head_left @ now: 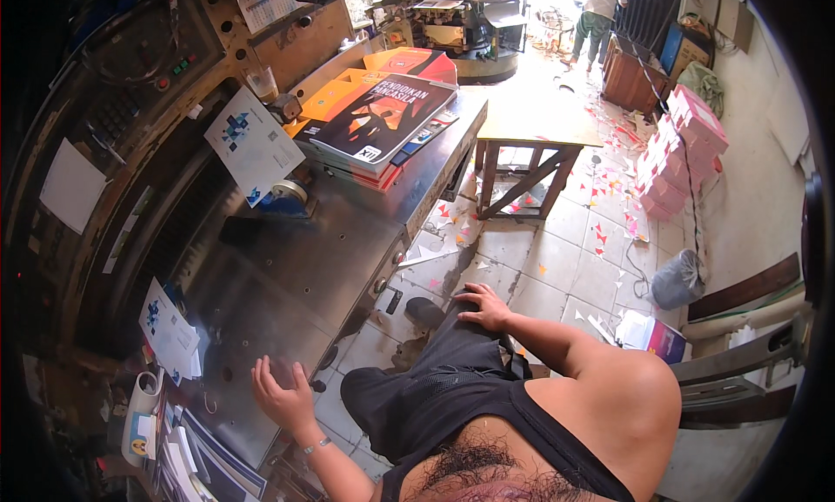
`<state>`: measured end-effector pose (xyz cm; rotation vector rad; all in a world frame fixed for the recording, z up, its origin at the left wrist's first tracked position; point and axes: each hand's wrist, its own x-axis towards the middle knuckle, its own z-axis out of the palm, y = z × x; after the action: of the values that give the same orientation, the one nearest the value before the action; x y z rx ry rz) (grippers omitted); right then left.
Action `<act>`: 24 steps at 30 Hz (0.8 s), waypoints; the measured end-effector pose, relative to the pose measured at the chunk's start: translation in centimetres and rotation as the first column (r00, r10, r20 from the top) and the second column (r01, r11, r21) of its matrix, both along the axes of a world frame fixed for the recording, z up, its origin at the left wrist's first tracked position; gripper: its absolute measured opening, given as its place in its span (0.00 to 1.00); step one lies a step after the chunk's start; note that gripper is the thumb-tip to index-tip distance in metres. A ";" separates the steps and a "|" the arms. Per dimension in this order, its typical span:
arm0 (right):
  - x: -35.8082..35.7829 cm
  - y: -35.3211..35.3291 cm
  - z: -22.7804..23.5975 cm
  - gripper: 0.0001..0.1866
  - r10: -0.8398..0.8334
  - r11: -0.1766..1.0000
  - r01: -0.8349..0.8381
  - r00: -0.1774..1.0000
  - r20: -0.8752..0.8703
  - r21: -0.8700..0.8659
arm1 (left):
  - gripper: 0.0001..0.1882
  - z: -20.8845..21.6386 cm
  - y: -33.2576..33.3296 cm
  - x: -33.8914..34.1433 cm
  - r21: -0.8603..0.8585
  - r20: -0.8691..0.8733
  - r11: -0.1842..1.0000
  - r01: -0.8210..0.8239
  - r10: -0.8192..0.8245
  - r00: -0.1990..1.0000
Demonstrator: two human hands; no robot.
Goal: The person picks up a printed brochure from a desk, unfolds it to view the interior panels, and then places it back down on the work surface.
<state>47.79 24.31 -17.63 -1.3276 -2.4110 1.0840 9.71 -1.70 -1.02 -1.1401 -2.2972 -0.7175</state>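
Note:
My left hand (pixel 285 396), with a bracelet on its wrist, hovers at the near edge of the metal machine table (pixel 287 302). Its fingers are apart and nothing is in them. My right hand (pixel 485 308) rests on my dark-clothed leg, fingers spread and bare. Beyond my left hand, a white sheet with blue shapes (pixel 170 332) leans over several more sheets. Another white sheet of the same pattern (pixel 254 145) stands tilted farther along the table, by a roll of tape (pixel 290 191). A stack of books (pixel 383 123) with dark and orange covers lies at the table's far end.
Papers and booklets (pixel 196 454) crowd the lower left. A wooden stool (pixel 535 137) stands past the table. Paper scraps (pixel 600 232) litter the tiled floor. Pink wrapped stacks (pixel 683 154) and a grey bin (pixel 678 278) line the right wall. Another person (pixel 596 19) is in the bright background.

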 end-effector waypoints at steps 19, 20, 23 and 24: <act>0.0 0.1 -0.2 0.34 0.011 1.000 -0.011 1.000 -0.017 0.003 | 0.28 0.0 0.0 0.0 0.003 -0.007 1.000 0.002 -0.002 1.000; 0.0 0.1 -0.3 0.34 0.011 1.000 -0.011 1.000 -0.017 0.003 | 0.28 0.1 0.0 0.0 0.003 -0.008 1.000 0.002 -0.002 1.000; 0.0 0.2 -0.4 0.34 0.009 1.000 -0.008 1.000 -0.010 0.011 | 0.28 0.1 0.0 0.0 0.000 -0.003 1.000 0.001 -0.001 1.000; 0.0 0.2 -0.4 0.34 0.010 1.000 -0.010 1.000 -0.007 0.012 | 0.28 0.0 -0.1 -0.1 0.000 -0.009 1.000 0.004 -0.004 1.000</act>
<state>47.82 24.53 -18.07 -1.3074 -2.4176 1.0736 9.62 -1.75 -1.06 -1.1463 -2.2883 -0.7125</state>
